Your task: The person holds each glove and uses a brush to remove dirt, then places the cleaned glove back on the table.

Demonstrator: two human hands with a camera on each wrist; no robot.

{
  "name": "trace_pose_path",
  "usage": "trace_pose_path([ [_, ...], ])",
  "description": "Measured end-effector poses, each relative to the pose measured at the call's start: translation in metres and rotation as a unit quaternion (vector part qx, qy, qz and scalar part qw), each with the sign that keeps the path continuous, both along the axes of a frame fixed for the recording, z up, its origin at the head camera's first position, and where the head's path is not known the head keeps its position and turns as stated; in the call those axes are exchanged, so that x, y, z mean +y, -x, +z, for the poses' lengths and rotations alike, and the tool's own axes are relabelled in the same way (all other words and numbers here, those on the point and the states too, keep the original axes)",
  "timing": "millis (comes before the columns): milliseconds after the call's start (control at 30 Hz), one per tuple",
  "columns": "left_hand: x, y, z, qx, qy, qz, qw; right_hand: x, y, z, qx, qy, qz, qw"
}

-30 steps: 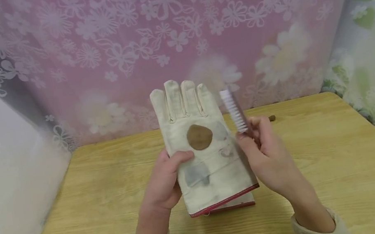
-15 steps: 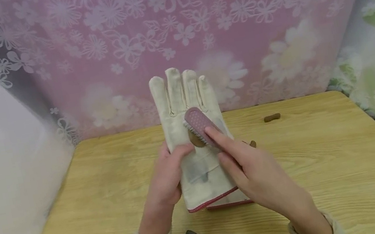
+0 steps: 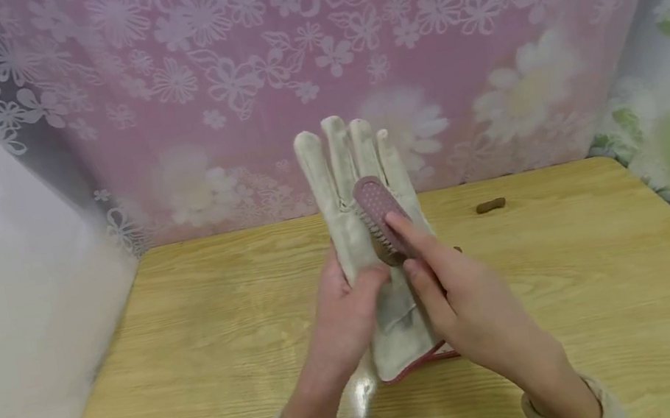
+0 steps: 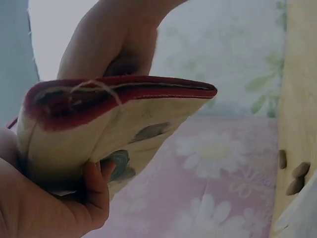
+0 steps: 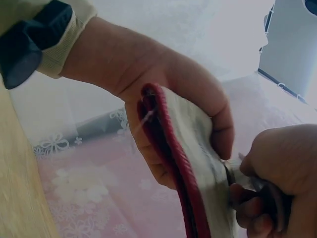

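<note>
A cream cloth work glove (image 3: 353, 254) with a red-trimmed cuff stands tilted in my left hand (image 3: 340, 313), fingers up. My left thumb presses on its front while the other fingers go behind it. My right hand (image 3: 485, 298) grips a pinkish-purple scrub brush (image 3: 375, 200), index finger laid along its back. The white bristles meet the glove over a round brown patch (image 3: 388, 253), mostly hidden by the brush. Grey smudges (image 4: 151, 131) mark the cloth in the left wrist view. The red cuff edge (image 5: 181, 163) faces the right wrist camera.
A small brown lump (image 3: 491, 205) lies toward the back right of the wooden table (image 3: 212, 350). Several brown lumps (image 4: 297, 178) show in the left wrist view. A pink floral curtain (image 3: 256, 66) hangs behind, with pale sheets at both sides.
My right hand has brought the brush from beside the glove onto the brown patch. The glove has since shifted right and turned slightly, with the left hand moving along.
</note>
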State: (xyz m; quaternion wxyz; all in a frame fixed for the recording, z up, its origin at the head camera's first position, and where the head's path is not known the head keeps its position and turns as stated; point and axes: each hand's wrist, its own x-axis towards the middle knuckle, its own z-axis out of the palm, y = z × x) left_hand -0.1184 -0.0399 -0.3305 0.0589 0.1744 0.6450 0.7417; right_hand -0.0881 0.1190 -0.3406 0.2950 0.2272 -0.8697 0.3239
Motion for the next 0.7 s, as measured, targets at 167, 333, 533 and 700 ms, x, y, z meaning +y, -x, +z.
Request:
trace_pose_path([
  [167, 0.006, -0.002, -0.002, 0.002, 0.012, -0.016, 0.9998, 0.004, 0.002, 0.001, 0.024, 0.02, -0.002, 0.9995],
  [333, -0.015, 0.01, 0.004, -0.044, -0.075, 0.044, 0.9952, 0.003, -0.004, 0.004, -0.026, -0.042, 0.016, 0.9986],
  [533, -0.027, 0.015, 0.009, -0.035, -0.149, 0.084, 0.9846, 0.002, -0.009, 0.004, -0.049, -0.078, 0.039, 0.995],
  [700, -0.008, 0.002, 0.005, 0.008, -0.042, 0.073, 0.9964, 0.002, -0.005, 0.002, -0.02, -0.033, 0.026, 0.9989],
])
